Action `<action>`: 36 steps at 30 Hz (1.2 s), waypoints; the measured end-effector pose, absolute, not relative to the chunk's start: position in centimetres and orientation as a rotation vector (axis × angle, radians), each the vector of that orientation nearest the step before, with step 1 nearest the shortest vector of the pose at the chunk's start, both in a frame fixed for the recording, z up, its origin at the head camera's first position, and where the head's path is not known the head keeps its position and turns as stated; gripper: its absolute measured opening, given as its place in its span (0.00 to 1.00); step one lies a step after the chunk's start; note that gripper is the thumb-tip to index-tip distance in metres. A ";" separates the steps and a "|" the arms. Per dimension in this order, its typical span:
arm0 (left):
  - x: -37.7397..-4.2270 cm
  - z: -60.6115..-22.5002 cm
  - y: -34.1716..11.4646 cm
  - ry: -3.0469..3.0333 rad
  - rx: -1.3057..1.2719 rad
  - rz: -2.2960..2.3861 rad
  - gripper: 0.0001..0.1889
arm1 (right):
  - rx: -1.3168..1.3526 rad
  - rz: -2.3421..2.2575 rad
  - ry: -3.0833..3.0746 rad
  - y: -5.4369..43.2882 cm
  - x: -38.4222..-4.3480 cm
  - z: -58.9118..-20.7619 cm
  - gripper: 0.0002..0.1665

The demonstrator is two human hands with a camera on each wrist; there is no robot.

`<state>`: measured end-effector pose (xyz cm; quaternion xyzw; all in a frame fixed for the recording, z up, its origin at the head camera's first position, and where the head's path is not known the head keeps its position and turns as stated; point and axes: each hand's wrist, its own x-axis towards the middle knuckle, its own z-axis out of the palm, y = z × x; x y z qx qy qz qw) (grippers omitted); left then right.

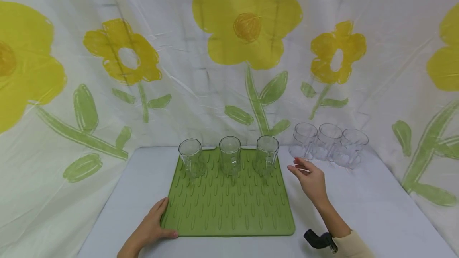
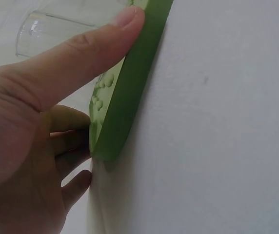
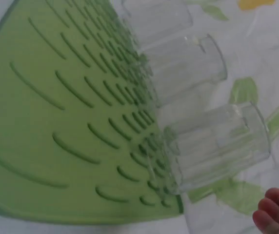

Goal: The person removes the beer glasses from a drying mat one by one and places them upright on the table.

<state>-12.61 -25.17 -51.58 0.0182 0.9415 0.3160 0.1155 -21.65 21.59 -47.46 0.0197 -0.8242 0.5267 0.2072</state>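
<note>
A green ridged drying mat [image 1: 233,206] lies on the table with three clear glass mugs on its far part: a left mug [image 1: 191,157], a middle mug [image 1: 230,156] and a right mug [image 1: 266,155]. My left hand [image 1: 152,224] rests at the mat's near left corner, thumb [image 2: 88,51] on the front edge and fingers along the left side. Past the mat's right edge, my right hand [image 1: 311,180] hovers with loosely bent fingers and holds nothing. In the right wrist view its fingertips [image 3: 276,209] are apart from the closest mug [image 3: 217,146].
Three more clear mugs stand close together at the back right of the white table, among them a left one [image 1: 304,140] and a right one [image 1: 350,146]. A curtain [image 1: 179,102] with yellow flowers hangs behind. A black strap device [image 1: 319,239] sits at my right wrist.
</note>
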 end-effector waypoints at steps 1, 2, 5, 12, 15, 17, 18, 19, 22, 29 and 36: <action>-12.6 -51.6 -25.2 2.757 0.051 0.927 0.66 | 0.067 1.461 -2.309 21.1 -21.7 -47.7 0.25; -12.6 -51.5 -25.2 2.758 0.051 0.925 0.66 | 0.075 1.458 -2.323 20.7 -21.8 -47.9 0.25; -12.6 -51.5 -25.2 2.750 0.048 0.937 0.66 | 0.087 1.450 -2.369 19.5 -22.0 -48.6 0.26; -12.8 -51.7 -25.3 2.732 0.053 0.939 0.66 | 0.071 1.497 -2.389 17.4 -22.4 -49.9 0.27; -12.9 -51.8 -25.3 2.721 0.038 0.944 0.66 | 0.069 1.497 -2.402 16.7 -22.7 -50.3 0.26; -12.9 -51.8 -25.3 2.717 0.032 0.943 0.67 | 0.069 1.501 -2.409 16.4 -22.8 -50.6 0.26; -12.9 -51.8 -25.3 2.714 0.030 0.943 0.67 | 0.069 1.508 -2.410 16.2 -22.8 -50.7 0.26; -12.9 -51.8 -25.3 2.711 0.026 0.945 0.67 | 0.067 1.512 -2.411 16.0 -22.8 -50.7 0.26; -12.8 -51.8 -25.4 2.708 0.025 0.946 0.67 | 0.062 1.512 -2.412 15.7 -22.8 -50.9 0.25; -12.9 -51.8 -25.3 2.715 0.026 0.947 0.67 | 0.116 1.480 -2.332 14.8 -23.1 -51.4 0.14; -12.8 -51.7 -25.2 2.709 0.014 0.949 0.67 | 0.133 1.474 -2.309 14.3 -23.3 -51.7 0.11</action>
